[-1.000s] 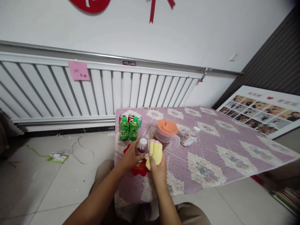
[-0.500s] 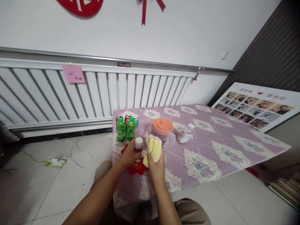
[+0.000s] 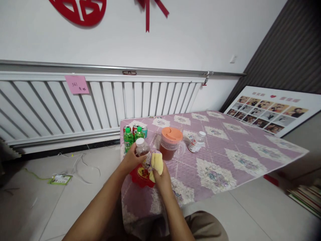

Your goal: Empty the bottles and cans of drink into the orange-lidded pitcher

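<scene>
Far left, on the floor tiles: a green-edged power strip (image 3: pixel 60 179), with loose cables lying beside it. At the table's left end, two green-capped drink bottles (image 3: pixel 128 141) are stood upright side by side, drink cans (image 3: pixel 144 131) grouped behind them.

Just in front, a clear white-capped bottle (image 3: pixel 139 142) of dark drink is grasped by the left hand (image 3: pixel 130 159), thumb and fingers wrapped round its side. It is held slightly tilted over a red scalloped dish or mat (image 3: pixel 141 176); whether its base is rested there cannot be told. A folded yellow cloth (image 3: pixel 157 162) is pinched in the right hand (image 3: pixel 162 178) and held at the labelled side; the far fingers are hidden.

Step in hand, as judged: wiping of the bottle's outside. For the next stroke, a firm left hold is called for, with the cloth kept flat and the bottle turned so that fresh surface is reached.

Rightward: an orange-lidded pitcher (image 3: pixel 167 152) of brown liquid, then a second white-capped bottle (image 3: pixel 196 145), set apart on the floral tablecloth (image 3: pixel 185 170).
</scene>
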Demonstrator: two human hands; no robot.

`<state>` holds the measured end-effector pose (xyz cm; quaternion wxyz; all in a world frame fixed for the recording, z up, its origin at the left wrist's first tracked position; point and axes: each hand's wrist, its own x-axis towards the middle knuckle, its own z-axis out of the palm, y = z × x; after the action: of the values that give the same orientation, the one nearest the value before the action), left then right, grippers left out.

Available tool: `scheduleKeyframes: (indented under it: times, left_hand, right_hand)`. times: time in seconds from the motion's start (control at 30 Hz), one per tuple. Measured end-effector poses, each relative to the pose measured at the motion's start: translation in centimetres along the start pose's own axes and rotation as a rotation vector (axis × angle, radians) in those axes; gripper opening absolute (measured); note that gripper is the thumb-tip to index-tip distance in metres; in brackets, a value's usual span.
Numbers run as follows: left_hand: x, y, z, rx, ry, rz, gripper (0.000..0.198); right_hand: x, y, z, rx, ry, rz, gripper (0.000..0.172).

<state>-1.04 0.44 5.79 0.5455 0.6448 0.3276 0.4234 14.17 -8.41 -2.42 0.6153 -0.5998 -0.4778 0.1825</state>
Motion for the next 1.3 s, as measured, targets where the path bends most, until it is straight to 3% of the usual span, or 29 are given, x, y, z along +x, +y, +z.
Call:
scheduleKeyframes:
  times: [0.23,0.5,0.77,0.97,1.07,1.2,1.3]
  left_hand:
    - [-0.4,-0.1,1.2,0.012,-0.049,0.020,0.074]
    - [-0.7,0.8,-0.6,-0.039,-0.128,0.013,0.074]
    - [-0.6,0.8,0.2,-0.063,-0.102,-0.002,0.073]
    - [-0.6,1.5,-0.7,-0.110,-0.100,-0.005,0.071]
    - [-0.6,1.5,-1.3,-0.087,-0.115,-0.008,0.068]
    - [-0.6,0.6,-0.7,0.008,-0.111,-0.001,0.075]
    - [-0.7,0.1,0.5,0.069,-0.057,0.023,0.078]
  right_hand:
    - [0.4,-3.6,0.1,-0.065,0.049,-0.198,0.057]
    - [0.1,-0.8,-1.0,0.002,-0.122,-0.022,0.051]
    - [1.0,-4.2,-0.4,-0.065,-0.026,-0.167,0.056]
    - [0.4,-1.5,-1.2,0.060,-0.094,0.075,0.056]
    - [0.3,-1.3,-2.1,0.078,-0.050,0.185,0.054]
    - [0.7,-3.9,-2.3,0.081,0.050,0.218,0.061]
    - [0.9,-6.3,-1.6,0.075,0.011,0.092,0.061]
